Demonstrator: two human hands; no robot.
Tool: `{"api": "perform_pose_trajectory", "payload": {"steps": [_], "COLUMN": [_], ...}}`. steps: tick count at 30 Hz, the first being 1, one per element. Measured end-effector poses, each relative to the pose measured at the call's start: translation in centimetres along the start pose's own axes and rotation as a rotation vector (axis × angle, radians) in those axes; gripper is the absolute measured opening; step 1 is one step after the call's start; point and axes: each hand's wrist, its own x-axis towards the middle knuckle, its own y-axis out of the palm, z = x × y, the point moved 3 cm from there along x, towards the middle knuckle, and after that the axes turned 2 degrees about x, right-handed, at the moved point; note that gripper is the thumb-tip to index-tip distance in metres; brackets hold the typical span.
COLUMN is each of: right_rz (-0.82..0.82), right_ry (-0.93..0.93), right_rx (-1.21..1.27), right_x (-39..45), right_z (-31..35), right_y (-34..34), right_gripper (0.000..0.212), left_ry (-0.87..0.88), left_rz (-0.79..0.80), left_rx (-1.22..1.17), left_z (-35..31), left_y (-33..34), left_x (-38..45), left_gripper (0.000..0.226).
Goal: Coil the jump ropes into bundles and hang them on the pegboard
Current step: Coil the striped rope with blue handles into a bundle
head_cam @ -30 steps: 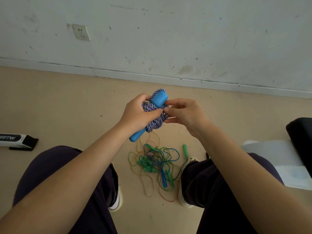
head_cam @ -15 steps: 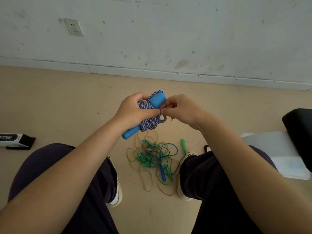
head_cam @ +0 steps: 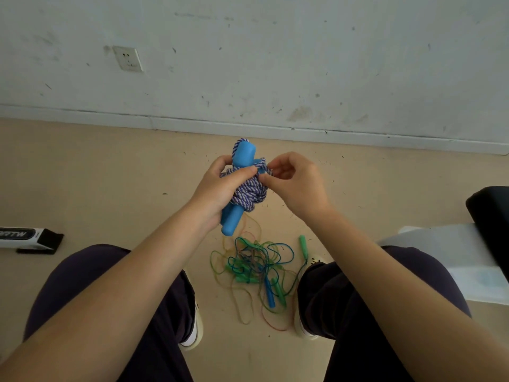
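A jump rope with blue handles and a blue-and-white twisted cord is held in front of me, the cord wound around both handles as a bundle. My left hand grips the bundle, thumb pressed across the cord. My right hand pinches a strand of the cord at the bundle's upper right side. On the floor between my feet lies a tangled pile of thin jump ropes with green and blue handles. No pegboard is in view.
I sit facing a scuffed white wall with a socket. A white and black box lies on the floor at left. A white sheet and a black object lie at right. My knees frame the pile.
The bundle has turned more upright in my left hand. My right hand's pinch has shifted to a strand at the bundle's upper right. The view has tilted slightly.
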Motion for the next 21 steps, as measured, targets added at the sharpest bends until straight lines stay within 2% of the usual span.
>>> {"api": "perform_pose_trajectory", "payload": {"steps": [8, 11, 15, 18, 21], "right_rz": [-0.131, -0.07, 0.011, 0.104, 0.122], "right_ry": [-0.106, -0.093, -0.066, -0.042, -0.006], "right_rx": [-0.085, -0.069, -0.016, -0.025, 0.007], "right_x": [-0.14, -0.26, -0.46, -0.33, -0.12], "right_z": [0.29, 0.27, 0.24, 0.24, 0.35], "right_y": [-0.1, 0.08, 0.08, -0.04, -0.19], "right_gripper": [0.009, 0.009, 0.023, 0.02, 0.019], "left_ry": [-0.017, -0.02, -0.028, -0.016, -0.012], "left_rz": [0.102, 0.109, 0.139, 0.144, 0.126], "left_rx": [0.035, 0.084, 0.107, 0.139, 0.125], "left_z": [0.19, 0.31, 0.25, 0.23, 0.06], "left_y": [0.12, -0.18, -0.43, -0.36, -0.4], "left_x": [-0.26, -0.14, -0.15, -0.25, -0.16], "left_gripper": [0.024, 0.023, 0.032, 0.039, 0.039]}}
